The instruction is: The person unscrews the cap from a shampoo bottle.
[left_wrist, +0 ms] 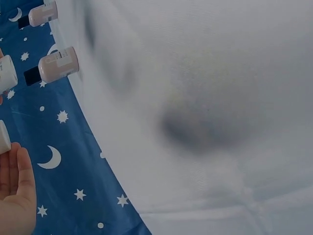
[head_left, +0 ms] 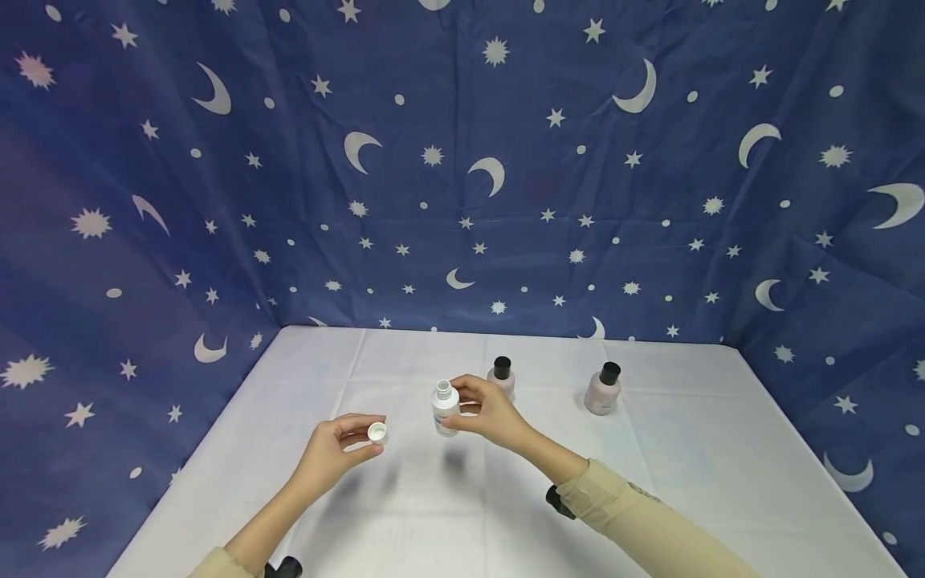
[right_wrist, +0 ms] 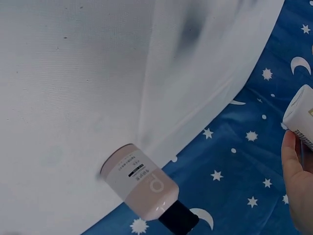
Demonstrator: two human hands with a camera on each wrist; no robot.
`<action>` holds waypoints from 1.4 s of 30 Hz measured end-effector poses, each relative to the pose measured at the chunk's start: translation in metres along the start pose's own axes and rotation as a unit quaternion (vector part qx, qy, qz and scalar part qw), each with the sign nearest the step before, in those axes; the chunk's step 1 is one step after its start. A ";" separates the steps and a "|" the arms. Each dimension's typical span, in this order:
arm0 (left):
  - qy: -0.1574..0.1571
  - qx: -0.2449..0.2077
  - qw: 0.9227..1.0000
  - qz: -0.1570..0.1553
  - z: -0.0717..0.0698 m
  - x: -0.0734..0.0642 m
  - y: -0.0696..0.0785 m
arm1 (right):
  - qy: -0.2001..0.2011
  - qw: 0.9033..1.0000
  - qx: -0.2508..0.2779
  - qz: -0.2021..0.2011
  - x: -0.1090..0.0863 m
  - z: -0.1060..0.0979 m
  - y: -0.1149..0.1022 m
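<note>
Cloth in deep blue point(head_left: 462, 201), printed with pale moons, stars and dots, hangs behind the white bottle point(head_left: 444, 405) and on both sides of it. Next in size is the bench point(head_left: 405, 514), covered in white and spread out below the bottle, with soft shadows on it. Beige sleeves come in from the near side, the right sleeve point(head_left: 643, 518) to the right of the bottle, the left sleeve point(head_left: 224, 564) to its left and nearer the person. The right-hand grip point(head_left: 491, 413) is narrowed around the white bottle, thumb in front and fingers behind. The left-hand grip point(head_left: 336, 449), left of the bottle, pinches the cap point(head_left: 377, 434) between thumb and fingers. Two pinkish bottles with black tops stand upright on the bench: one point(head_left: 603, 393) well apart to the white bottle's right, the other point(head_left: 501, 384) just behind and right of it, partly hidden by the hand. The white bottle itself is held upright above the bench, its mouth uncovered. The cap, smallest, is apart from the bottle on its left, hollow side showing; the cut-off white piece at the left wrist view's edge is probably this cap.
</note>
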State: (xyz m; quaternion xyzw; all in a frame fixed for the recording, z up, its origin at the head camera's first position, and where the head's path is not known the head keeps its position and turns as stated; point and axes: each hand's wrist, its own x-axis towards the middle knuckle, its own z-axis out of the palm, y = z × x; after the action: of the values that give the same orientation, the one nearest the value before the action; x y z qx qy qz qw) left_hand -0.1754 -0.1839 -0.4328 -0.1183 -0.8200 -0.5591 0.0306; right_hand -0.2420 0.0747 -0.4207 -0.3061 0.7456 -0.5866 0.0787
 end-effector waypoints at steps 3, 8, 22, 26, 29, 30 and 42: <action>0.004 0.002 1.000 -0.010 0.002 -0.002 -0.004 | -0.004 1.000 -0.006 0.002 0.007 0.003 0.004; 0.002 -0.007 1.000 -0.004 0.007 -0.004 -0.010 | -0.003 1.000 -0.014 0.009 0.023 0.008 0.009; -0.019 0.005 1.000 -0.016 0.020 -0.003 -0.025 | -0.011 0.998 -0.055 0.010 0.052 0.027 0.029; -0.013 0.017 1.000 -0.016 0.024 -0.001 -0.030 | 0.006 0.997 -0.078 0.017 0.060 0.029 0.034; -0.014 0.022 1.000 -0.012 0.025 0.001 -0.034 | 0.025 0.997 -0.076 0.024 0.068 0.029 0.037; -0.016 0.021 1.000 -0.010 0.025 0.002 -0.035 | 0.031 0.996 -0.073 0.027 0.070 0.029 0.038; -0.042 0.008 0.999 -0.020 0.027 0.003 -0.041 | 0.058 0.994 -0.088 0.028 0.102 0.042 0.057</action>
State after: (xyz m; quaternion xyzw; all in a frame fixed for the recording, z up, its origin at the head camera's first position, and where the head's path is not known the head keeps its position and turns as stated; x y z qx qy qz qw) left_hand -0.1852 -0.1723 -0.4796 -0.1250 -0.8271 -0.5478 -0.0139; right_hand -0.3239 -0.0088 -0.4612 -0.2559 0.8059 -0.5333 0.0243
